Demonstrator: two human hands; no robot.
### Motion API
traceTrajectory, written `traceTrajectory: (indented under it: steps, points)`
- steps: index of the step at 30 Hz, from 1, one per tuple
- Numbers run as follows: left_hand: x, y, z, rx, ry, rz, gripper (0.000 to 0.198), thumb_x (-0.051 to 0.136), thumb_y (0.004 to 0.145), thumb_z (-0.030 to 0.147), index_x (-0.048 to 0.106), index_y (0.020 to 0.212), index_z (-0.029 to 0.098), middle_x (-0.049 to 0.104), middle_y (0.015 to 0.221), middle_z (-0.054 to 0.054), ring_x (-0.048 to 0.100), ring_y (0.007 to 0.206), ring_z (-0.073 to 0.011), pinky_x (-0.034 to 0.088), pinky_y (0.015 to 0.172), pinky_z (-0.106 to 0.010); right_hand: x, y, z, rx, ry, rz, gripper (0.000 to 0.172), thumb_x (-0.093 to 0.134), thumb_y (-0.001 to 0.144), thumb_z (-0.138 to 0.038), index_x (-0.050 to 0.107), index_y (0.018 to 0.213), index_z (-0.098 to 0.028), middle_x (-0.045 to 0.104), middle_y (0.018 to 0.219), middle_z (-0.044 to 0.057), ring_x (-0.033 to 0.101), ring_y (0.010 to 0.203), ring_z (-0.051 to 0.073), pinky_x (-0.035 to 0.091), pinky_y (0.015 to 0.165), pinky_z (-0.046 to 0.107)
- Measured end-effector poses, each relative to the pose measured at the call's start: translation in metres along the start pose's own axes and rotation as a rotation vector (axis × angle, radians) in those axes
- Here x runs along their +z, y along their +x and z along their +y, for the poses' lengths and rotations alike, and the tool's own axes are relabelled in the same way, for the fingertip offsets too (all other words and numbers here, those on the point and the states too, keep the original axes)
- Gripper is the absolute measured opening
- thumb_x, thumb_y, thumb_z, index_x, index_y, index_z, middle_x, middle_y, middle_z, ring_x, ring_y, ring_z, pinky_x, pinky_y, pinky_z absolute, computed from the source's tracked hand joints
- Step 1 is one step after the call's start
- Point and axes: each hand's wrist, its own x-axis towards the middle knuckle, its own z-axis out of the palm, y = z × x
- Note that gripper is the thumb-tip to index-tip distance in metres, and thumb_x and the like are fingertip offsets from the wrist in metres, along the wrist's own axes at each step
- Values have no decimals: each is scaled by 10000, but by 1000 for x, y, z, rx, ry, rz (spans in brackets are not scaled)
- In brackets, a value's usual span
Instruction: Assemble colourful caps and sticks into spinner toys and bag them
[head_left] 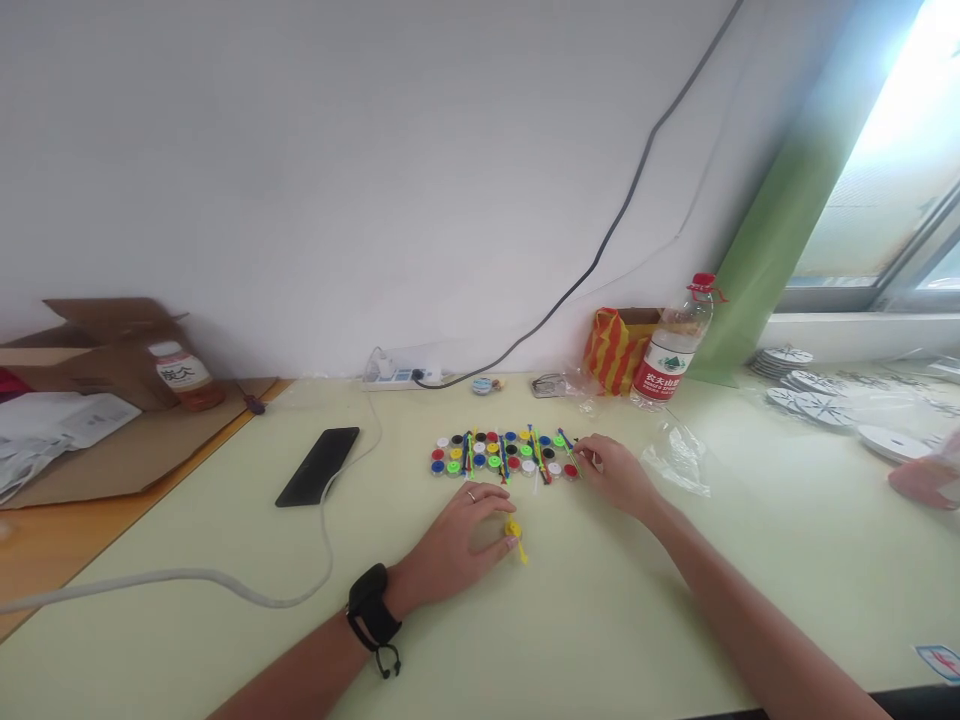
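My left hand point(456, 545), with a ring and a black wristband, rests on the pale table point(600, 620). Its thumb and fingers pinch a small yellow piece point(514, 535). Just beyond it lies a grid of several small coloured round caps point(504, 454) with thin coloured sticks laid across them. My right hand point(616, 472) reaches to the right end of this grid, fingertips curled and touching a stick or cap there; what it pinches is too small to name.
A black phone point(318, 466) with a white cable lies to the left. A water bottle point(673, 345), a striped orange bag point(611, 350) and a power strip point(394, 376) stand along the wall. Cardboard and a drink bottle point(186, 377) sit far left, white discs point(814, 395) far right.
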Motion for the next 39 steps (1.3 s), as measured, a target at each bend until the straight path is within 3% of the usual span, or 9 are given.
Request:
traceTrajectory:
  steps: [7,13,18,24,33,39]
  points:
    - [2,-2,3,-11,-31,14,222,650,910,257,654,1129,293,623,1207,-62,567,1165,-252,498,1031,-451,7,0,5,-60,4,-15,306,462,911,-164,731,1044,-225,685,1018,82,612,1009,236,461,858,336]
    - [1,-2,8,-31,-38,-21,43,638,898,225,626,932,250,662,999,-32,599,990,-228,510,907,-391,11,3,11,-120,-41,-32,325,489,919,-140,737,1111,-229,666,1047,93,596,1033,242,463,892,347]
    - [2,-2,8,-12,-25,-75,55,624,898,214,625,944,245,682,958,-30,610,921,-223,492,873,-377,10,4,10,-134,-44,-61,339,468,943,-152,735,1138,-224,658,1033,97,587,1027,246,457,891,355]
    - [4,-3,7,-6,-11,-96,88,624,892,190,629,959,246,687,988,-27,604,943,-220,479,882,-374,10,7,9,-127,-31,-89,278,447,948,-158,721,978,-196,639,1005,84,605,962,216,457,867,336]
    - [4,-3,9,-21,-22,-96,81,615,895,184,620,954,238,673,984,-28,599,937,-212,473,878,-355,11,10,13,-34,4,-70,155,504,861,-140,642,823,-200,652,929,51,612,776,171,446,714,285]
    - [3,-4,9,-39,12,-106,310,597,909,203,608,1212,264,620,934,-21,574,902,-208,471,896,-354,14,9,14,-41,-18,-19,156,466,880,-165,573,775,-211,643,880,46,600,748,175,427,680,284]
